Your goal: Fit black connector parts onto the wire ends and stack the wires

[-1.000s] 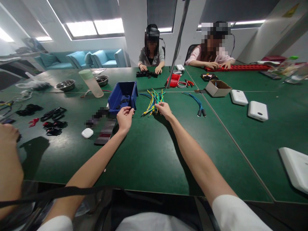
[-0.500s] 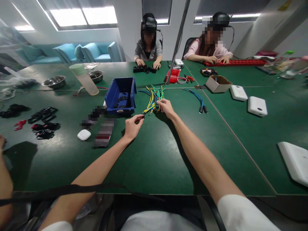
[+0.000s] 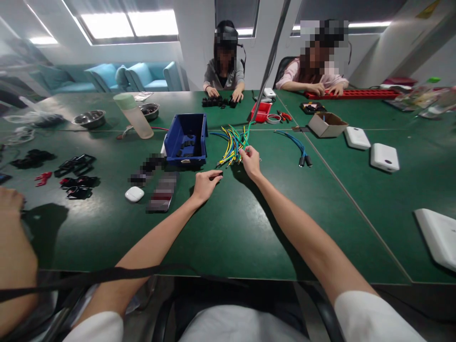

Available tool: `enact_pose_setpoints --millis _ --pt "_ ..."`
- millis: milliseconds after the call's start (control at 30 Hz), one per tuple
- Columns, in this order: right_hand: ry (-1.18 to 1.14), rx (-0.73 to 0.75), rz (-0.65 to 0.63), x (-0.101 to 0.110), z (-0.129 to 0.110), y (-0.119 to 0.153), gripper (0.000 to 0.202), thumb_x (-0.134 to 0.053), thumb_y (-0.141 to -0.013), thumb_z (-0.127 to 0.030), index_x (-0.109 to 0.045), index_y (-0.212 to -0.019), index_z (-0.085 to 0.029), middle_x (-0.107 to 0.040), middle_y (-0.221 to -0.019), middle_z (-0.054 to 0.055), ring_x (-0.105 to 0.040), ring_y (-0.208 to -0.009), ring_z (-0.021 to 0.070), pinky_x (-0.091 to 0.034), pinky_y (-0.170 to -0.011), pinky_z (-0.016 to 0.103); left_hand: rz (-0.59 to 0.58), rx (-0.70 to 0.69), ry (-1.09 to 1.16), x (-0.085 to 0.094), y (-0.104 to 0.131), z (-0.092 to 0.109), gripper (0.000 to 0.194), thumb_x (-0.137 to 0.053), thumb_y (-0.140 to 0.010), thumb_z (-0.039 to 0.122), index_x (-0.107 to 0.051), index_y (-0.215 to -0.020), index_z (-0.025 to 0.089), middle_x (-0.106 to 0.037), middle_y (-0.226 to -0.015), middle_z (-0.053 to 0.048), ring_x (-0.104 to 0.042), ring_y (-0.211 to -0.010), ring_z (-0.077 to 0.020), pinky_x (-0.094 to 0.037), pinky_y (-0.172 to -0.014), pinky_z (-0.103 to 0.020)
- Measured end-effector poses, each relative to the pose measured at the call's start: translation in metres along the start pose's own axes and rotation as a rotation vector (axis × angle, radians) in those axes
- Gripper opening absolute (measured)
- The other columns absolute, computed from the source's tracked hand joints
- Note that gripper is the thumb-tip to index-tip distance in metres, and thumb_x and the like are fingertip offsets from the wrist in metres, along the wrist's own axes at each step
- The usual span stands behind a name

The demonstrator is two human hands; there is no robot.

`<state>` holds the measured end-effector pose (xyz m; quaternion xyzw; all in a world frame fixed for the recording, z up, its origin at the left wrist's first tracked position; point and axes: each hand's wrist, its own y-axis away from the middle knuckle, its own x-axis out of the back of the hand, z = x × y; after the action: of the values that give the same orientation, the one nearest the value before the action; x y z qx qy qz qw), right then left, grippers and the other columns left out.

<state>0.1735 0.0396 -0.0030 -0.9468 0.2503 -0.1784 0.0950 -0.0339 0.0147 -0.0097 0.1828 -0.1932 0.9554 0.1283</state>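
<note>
My left hand (image 3: 207, 184) is closed just above the table, thumb and fingers pinching a small black piece (image 3: 220, 174) whose kind is too small to make out. My right hand (image 3: 251, 163) reaches into a loose bundle of yellow, green and blue wires (image 3: 231, 145). Its fingertips are pinched on a green wire (image 3: 250, 127) that rises above the others; the gripped part is hidden by the fingers. Left of the bundle stands a blue bin (image 3: 188, 160) with several small black pieces (image 3: 187, 145) inside.
A phone (image 3: 162, 192) and a white earbud case (image 3: 134, 194) lie left of my left arm. Blue cables (image 3: 301, 147) with black ends and a cardboard box (image 3: 327, 126) are to the right. Two people work across the table; another person's arm (image 3: 16, 256) is at far left.
The green wire at my right hand now sticks up higher out of the bundle. My left hand stays pinched near the wire ends. The whole view has shifted slightly.
</note>
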Motion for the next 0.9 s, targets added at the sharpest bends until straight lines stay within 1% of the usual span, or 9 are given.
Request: enact_pose_setpoints --millis 100,200,333,400,500,633,767,900 --pt "-0.045 -0.004 -0.022 0.003 -0.002 0.009 0.028 -0.053 -0.082 -0.044 -0.041 -0.073 -0.022 -0.04 -0.057 -0.004 -0.041 -0.054 0.0127 -0.032 -0.051 0.022 0.003 0.015 0.018 0.0 0.0 0.001 0.017 -0.07 -0.074 0.021 -0.075 -0.09 0.021 -0.073 -0.092 -0.005 -0.07 -0.079 -0.0207 -0.058 -0.081 -0.036" --pt "-0.17 -0.019 -0.092 0.009 -0.005 0.018 0.032 -0.057 -0.078 -0.049 -0.042 -0.073 -0.022 -0.04 -0.054 -0.006 -0.037 -0.048 0.011 -0.028 -0.046 0.021 -0.001 0.037 0.023 0.001 0.001 0.002 0.017 -0.071 -0.073 0.02 -0.075 -0.09 0.018 -0.073 -0.091 -0.006 -0.07 -0.079 -0.0202 -0.057 -0.08 -0.035" --pt "-0.335 -0.119 -0.209 0.024 -0.017 0.037 0.041 -0.065 -0.072 -0.056 -0.045 -0.077 -0.022 -0.041 -0.051 -0.007 -0.034 -0.042 0.0087 -0.023 -0.041 0.02 -0.017 0.051 0.02 0.002 0.004 0.005 0.018 -0.072 -0.072 0.02 -0.074 -0.09 0.015 -0.074 -0.09 -0.007 -0.07 -0.079 -0.0195 -0.057 -0.08 -0.034" --pt "-0.387 -0.175 -0.256 0.032 -0.023 0.049 0.042 -0.069 -0.07 -0.056 -0.046 -0.079 -0.022 -0.041 -0.051 -0.008 -0.034 -0.041 0.0077 -0.022 -0.039 0.019 -0.018 0.067 0.027 0.002 0.005 0.006 0.018 -0.074 -0.071 0.021 -0.074 -0.088 0.015 -0.074 -0.088 -0.007 -0.069 -0.076 -0.0191 -0.057 -0.077 -0.033" --pt "-0.441 -0.23 -0.305 0.041 -0.029 0.067 0.042 -0.071 -0.07 -0.054 -0.047 -0.081 -0.022 -0.039 -0.051 -0.009 -0.031 -0.039 0.0065 -0.02 -0.038 0.018 -0.03 0.075 0.03 0.001 0.008 0.008 0.018 -0.076 -0.068 0.021 -0.075 -0.085 0.016 -0.074 -0.083 -0.006 -0.069 -0.071 -0.0185 -0.057 -0.073 -0.032" --pt "-0.478 -0.243 -0.304 0.045 -0.027 0.086 0.039 -0.07 -0.073 -0.052 -0.047 -0.083 -0.022 -0.039 -0.05 -0.009 -0.031 -0.039 0.0064 -0.021 -0.037 0.018 -0.046 0.04 0.022 0.0 0.012 0.012 0.014 -0.076 -0.068 0.021 -0.074 -0.081 0.015 -0.073 -0.079 -0.005 -0.068 -0.069 -0.0178 -0.056 -0.07 -0.03" --pt "-0.492 -0.186 -0.277 0.044 -0.019 0.096 0.037 -0.068 -0.077 -0.051 -0.044 -0.082 -0.023 -0.038 -0.05 -0.01 -0.032 -0.039 0.0066 -0.024 -0.037 0.017 -0.056 -0.007 -0.02 -0.002 0.016 0.016 0.011 -0.072 -0.073 0.02 -0.073 -0.083 0.016 -0.073 -0.081 -0.004 -0.068 -0.071 -0.0171 -0.055 -0.071 -0.03" --pt "-0.479 -0.128 -0.262 0.045 -0.013 0.1 0.035 -0.064 -0.081 -0.05 -0.043 -0.082 -0.023 -0.04 -0.051 -0.009 -0.035 -0.039 0.0074 -0.026 -0.037 0.018 -0.075 -0.096 -0.101 -0.003 0.017 0.02 0.01 -0.069 -0.076 0.019 -0.071 -0.085 0.016 -0.073 -0.083 -0.004 -0.067 -0.074 -0.0164 -0.054 -0.074 -0.029"
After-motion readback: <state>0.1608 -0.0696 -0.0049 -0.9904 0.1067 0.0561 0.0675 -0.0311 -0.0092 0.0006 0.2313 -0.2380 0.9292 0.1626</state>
